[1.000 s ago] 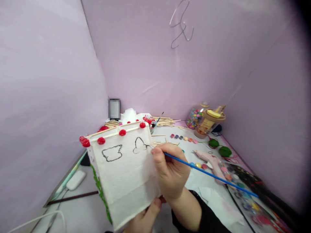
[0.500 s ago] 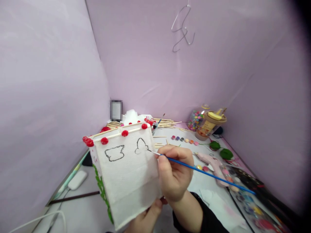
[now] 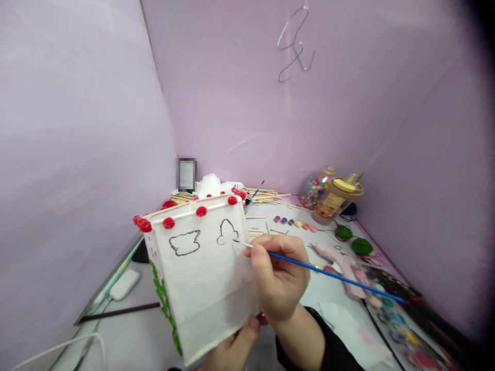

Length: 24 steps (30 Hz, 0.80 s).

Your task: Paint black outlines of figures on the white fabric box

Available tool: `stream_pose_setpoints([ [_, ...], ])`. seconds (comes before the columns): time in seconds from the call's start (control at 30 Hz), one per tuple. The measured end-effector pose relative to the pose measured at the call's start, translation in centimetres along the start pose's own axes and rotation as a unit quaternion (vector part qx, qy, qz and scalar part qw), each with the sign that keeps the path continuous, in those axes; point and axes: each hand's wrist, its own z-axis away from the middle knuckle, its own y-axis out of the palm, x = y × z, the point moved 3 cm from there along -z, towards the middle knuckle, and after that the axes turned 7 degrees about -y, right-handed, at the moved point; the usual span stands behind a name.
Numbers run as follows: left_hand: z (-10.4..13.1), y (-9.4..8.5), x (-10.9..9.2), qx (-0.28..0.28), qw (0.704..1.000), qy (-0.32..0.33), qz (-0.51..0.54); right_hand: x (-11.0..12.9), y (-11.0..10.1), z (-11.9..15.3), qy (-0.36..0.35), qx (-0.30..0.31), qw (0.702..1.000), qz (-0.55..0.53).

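My right hand [image 3: 280,275] pinches a thin blue paintbrush [image 3: 328,272], its tip touching the white face of a box-shaped lantern [image 3: 209,288]. Two black outlines show on that face: a closed wavy shape on the left and a pointed, rounded-foot shape under the brush tip. Red pompoms [image 3: 201,211] line the lantern's top edge, and green leaf shapes [image 3: 164,304] run down its left side. From below, my left hand [image 3: 235,345] grips the lantern's lower edge, thumb in front; its other fingers are mostly hidden.
To the right lie a pink glue gun [image 3: 342,265], green yarn balls [image 3: 361,246], small paint pots [image 3: 292,222] and a blurred paint set [image 3: 406,330]. Behind stand a lidded cup [image 3: 334,201], a bead jar [image 3: 312,190] and wooden sticks [image 3: 270,196]. A white device [image 3: 126,285] lies left.
The brush tip has moved slightly down, and the right-hand outline's lower right now shows a rounded curve. The whole view has shifted a little; both hands keep their holds.
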Motion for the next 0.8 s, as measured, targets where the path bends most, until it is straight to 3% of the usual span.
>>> stream_pose_setpoints([
  [0.33, -0.1, 0.2, -0.1, 0.028, 0.999, -0.037, 0.028, -0.2, 0.1, 0.1, 0.008, -0.002, 1.0, 0.024],
  [0.8, -0.2, 0.5, -1.4, 0.026, 0.999, -0.018, 0.03, 0.1, 0.2, -0.4, -0.01, -0.013, 0.999, 0.032],
])
